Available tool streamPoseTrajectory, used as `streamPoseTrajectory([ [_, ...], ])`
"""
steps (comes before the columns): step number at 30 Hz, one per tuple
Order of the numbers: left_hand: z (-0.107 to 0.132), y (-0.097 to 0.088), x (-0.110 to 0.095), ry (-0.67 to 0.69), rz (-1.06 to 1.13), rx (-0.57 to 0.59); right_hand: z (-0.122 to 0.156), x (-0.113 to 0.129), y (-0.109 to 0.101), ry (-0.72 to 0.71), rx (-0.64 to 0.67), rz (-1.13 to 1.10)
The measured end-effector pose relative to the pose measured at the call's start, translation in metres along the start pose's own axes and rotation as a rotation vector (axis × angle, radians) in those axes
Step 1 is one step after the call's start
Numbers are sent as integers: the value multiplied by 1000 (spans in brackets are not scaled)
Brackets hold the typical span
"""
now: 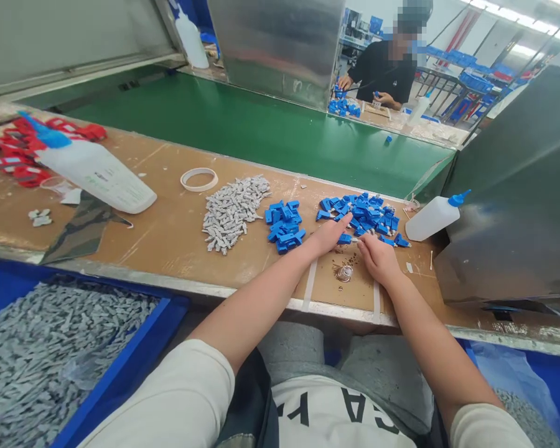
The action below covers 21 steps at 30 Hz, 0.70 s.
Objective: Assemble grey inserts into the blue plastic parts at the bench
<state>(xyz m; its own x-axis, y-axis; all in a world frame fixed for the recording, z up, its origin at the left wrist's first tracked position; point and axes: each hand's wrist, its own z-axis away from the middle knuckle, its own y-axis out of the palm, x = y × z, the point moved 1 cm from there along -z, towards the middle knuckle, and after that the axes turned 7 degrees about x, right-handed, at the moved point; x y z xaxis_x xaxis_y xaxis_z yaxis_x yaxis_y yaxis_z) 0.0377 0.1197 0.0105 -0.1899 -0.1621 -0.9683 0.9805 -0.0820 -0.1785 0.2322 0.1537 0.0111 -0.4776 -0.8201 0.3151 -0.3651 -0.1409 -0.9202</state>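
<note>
My left hand is closed on a small blue plastic part, held low over the worktable. Close beside it, my right hand pinches a small light-grey piece at the blue part's right end. Whether the two pieces are joined, I cannot tell. Behind my hands spreads a heap of blue parts, some with pale ends. Another blue pile lies left of my left hand, and beyond it is a heap of small grey pieces. A small coiled metallic item sits just below my hands.
White squeeze bottles stand at the right and lean at the left. A tape ring and red parts lie leftward. A green conveyor belt runs behind; a co-worker handles blue parts across it. A blue bin holds grey pieces.
</note>
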Motion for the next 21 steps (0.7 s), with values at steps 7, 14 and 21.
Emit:
streamPoseTrajectory([
  [7,7,0,2,53,33,59,-1,-3,1,86,40,-212],
  [14,17,10,8,178,-500,-195,-2,-6,12,192,47,-537],
  [21,15,19,9,13,-643,-343,-4,3,24,275,74,-440],
])
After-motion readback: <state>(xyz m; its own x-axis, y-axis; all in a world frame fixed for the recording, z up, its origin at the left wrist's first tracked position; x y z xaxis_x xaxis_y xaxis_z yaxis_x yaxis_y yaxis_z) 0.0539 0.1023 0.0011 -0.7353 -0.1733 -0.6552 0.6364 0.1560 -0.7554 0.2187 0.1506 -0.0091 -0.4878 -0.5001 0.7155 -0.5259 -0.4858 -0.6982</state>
